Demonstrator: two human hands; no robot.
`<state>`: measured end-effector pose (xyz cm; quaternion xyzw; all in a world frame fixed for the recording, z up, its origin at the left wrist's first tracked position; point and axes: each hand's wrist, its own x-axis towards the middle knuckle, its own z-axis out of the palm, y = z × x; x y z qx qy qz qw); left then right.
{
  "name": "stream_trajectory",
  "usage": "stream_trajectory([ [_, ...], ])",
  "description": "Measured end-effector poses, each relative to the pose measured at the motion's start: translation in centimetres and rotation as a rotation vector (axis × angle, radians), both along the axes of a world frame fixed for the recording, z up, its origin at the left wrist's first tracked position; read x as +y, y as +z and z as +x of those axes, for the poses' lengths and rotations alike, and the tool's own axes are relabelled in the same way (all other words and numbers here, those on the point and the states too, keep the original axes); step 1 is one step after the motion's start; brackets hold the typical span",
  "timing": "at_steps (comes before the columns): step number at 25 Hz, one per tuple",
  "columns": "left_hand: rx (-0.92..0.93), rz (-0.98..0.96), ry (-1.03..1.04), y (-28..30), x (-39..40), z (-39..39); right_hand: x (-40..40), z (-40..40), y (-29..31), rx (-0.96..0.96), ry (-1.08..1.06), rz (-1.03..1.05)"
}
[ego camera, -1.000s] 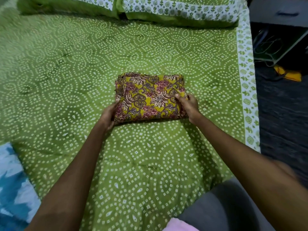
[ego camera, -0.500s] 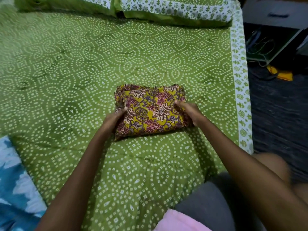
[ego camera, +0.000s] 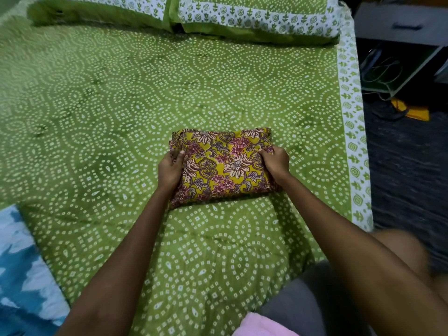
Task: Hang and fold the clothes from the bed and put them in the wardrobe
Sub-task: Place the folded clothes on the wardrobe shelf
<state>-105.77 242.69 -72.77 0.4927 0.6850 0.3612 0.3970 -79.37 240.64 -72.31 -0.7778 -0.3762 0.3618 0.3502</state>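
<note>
A folded yellow floral garment (ego camera: 221, 164) lies as a compact rectangle on the green patterned bed sheet (ego camera: 101, 122). My left hand (ego camera: 171, 169) grips its left edge, thumb on top and fingers curled under the side. At the right edge, my right hand (ego camera: 275, 162) holds the bundle the same way, its fingers curled over the fabric. Both arms reach forward from the near side of the bed.
Two green pillows (ego camera: 254, 18) lie at the head of the bed. A blue and white cloth (ego camera: 21, 270) lies at the near left. A pink fabric (ego camera: 260, 326) and grey cloth (ego camera: 308, 309) sit at the bottom. Dark floor, a grey drawer unit (ego camera: 402, 23) and a yellow item (ego camera: 412, 110) are to the right.
Both hands have closed further round the sides of the folded garment, and the bundle has come a little nearer to me.
</note>
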Motion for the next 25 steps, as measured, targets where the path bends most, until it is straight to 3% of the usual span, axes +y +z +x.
stream_trajectory([
  [2,0.179,0.114,0.065,0.6,0.1,0.2,0.2,-0.7,1.5,-0.265,-0.057,-0.016],
  [4,0.317,0.343,0.097,2.1,-0.3,1.8,0.3,-2.4,1.9,-0.507,-0.06,0.237],
  [6,0.344,0.428,-0.167,2.5,-1.0,4.8,0.2,-5.1,0.9,-0.483,0.219,0.355],
  [8,0.578,0.296,-0.526,0.8,-1.3,7.2,-0.7,-7.1,-1.4,-0.542,0.613,0.15],
  [9,0.731,0.243,-0.606,-0.8,-0.8,7.3,-0.9,-7.3,-2.6,-0.624,0.694,0.074],
  [11,0.901,0.219,-0.598,-2.5,0.6,6.5,-0.4,-6.8,-3.4,-0.736,0.657,0.067],
  [15,1.021,0.203,-0.514,-2.7,2.9,4.9,1.8,-5.6,-3.8,-0.845,0.588,0.015],
  [25,0.907,0.218,-0.4,-2.9,0.1,0.9,0.2,-3.2,-3.6,-0.731,0.299,-0.08],
])
